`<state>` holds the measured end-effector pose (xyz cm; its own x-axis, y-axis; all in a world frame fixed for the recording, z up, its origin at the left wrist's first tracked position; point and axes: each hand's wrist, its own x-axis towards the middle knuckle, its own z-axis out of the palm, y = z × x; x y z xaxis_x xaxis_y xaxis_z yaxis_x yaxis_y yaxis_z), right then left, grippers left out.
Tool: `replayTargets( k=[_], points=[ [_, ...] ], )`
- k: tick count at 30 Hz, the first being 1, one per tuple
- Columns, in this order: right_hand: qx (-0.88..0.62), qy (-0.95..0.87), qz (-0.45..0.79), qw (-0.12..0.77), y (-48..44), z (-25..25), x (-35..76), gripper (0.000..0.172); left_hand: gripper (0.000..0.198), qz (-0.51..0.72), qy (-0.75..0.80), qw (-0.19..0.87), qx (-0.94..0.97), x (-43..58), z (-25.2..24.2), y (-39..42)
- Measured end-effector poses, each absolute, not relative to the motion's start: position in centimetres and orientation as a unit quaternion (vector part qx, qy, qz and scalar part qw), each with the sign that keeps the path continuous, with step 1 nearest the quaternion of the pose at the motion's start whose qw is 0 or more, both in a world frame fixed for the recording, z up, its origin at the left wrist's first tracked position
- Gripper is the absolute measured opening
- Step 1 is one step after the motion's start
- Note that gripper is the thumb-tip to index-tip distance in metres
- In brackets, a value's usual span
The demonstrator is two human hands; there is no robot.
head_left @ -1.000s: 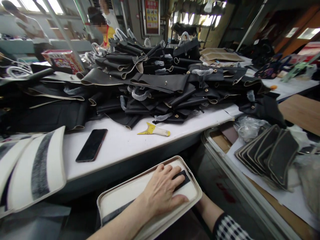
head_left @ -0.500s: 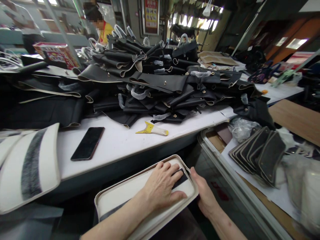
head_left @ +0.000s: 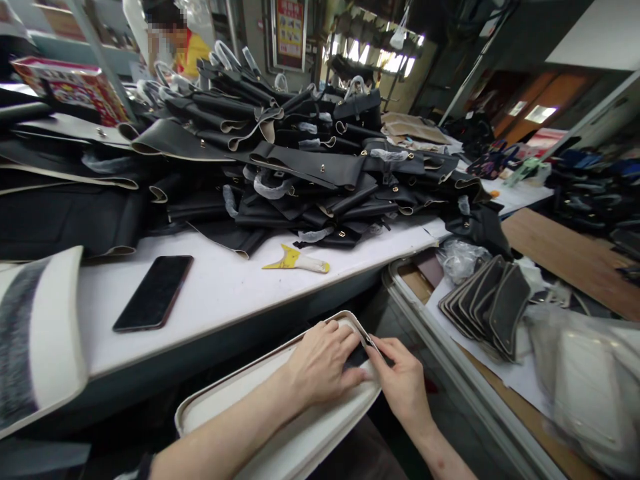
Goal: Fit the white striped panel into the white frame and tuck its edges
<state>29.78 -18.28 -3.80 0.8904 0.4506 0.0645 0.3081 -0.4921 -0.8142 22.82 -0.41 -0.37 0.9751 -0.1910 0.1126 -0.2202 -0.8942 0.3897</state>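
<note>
A white bag [head_left: 220, 407] with raised edging and a dark stripe lies tilted below the table's front edge. My left hand [head_left: 323, 363] rests over its top panel near the right end, fingers pressed down on the panel and thumb apart. The dark patch of stripe [head_left: 356, 357] shows between that thumb and the fingers. At the bag's right corner, my right hand [head_left: 403, 383] pinches the edge between thumb and fingers. A small dark and metallic detail, perhaps a zip end, shows at the pinch; I cannot make it out clearly.
On the white table [head_left: 225, 300] lie a black phone [head_left: 154, 292] and a yellow-and-white tool [head_left: 296, 260]. Black bags [head_left: 310, 167] are heaped behind them. Another striped white piece [head_left: 55, 333] stands left. At right, grey flaps [head_left: 485, 303] lie beside plastic-wrapped pieces [head_left: 585, 380]. A person [head_left: 193, 53] is behind.
My right hand has moved up and closed its thumb and fingers on the bag's corner edge. My left hand's fingers have drawn closer together. The view has turned slightly right.
</note>
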Motion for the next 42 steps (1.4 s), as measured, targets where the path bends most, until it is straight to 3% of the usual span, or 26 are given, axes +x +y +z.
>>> replayTargets(
  k=[5, 8, 15, 22, 34, 38, 42],
  points=[
    [-0.87, -0.229, 0.058, 0.432, -17.6, -3.7, 30.0, 0.025, 0.015, 0.013, -0.153, 0.186, 0.97, 24.5, -0.5, 0.2],
    [-0.87, -0.235, 0.037, 0.431, -17.4, -4.1, 29.9, 0.025, 0.02, 0.005, -0.171, 0.178, 0.969, 25.5, -0.7, 0.4],
    [-0.864, -0.234, 0.055, 0.443, -17.6, -3.9, 29.7, 0.025, 0.01, 0.051, -0.157, 0.174, 0.971, 27.6, -0.3, 1.4],
    [-0.864, -0.245, 0.084, 0.432, -17.8, -3.2, 29.5, 0.029, 0.022, -0.018, -0.203, 0.277, 0.939, 30.7, -2.0, 3.7],
    [-0.857, -0.24, 0.08, 0.449, -17.7, -3.9, 29.5, 0.027, 0.022, -0.024, -0.249, 0.33, 0.91, 30.7, -2.1, 4.4],
    [-0.847, -0.269, 0.068, 0.454, -17.9, -4.0, 29.6, 0.024, 0.017, -0.019, -0.263, 0.299, 0.917, 30.8, -2.0, 4.0],
    [-0.842, -0.317, 0.053, 0.434, -18.2, -4.0, 29.8, 0.023, 0.006, 0.039, -0.317, 0.189, 0.928, 30.6, -2.2, 3.5]
  ],
)
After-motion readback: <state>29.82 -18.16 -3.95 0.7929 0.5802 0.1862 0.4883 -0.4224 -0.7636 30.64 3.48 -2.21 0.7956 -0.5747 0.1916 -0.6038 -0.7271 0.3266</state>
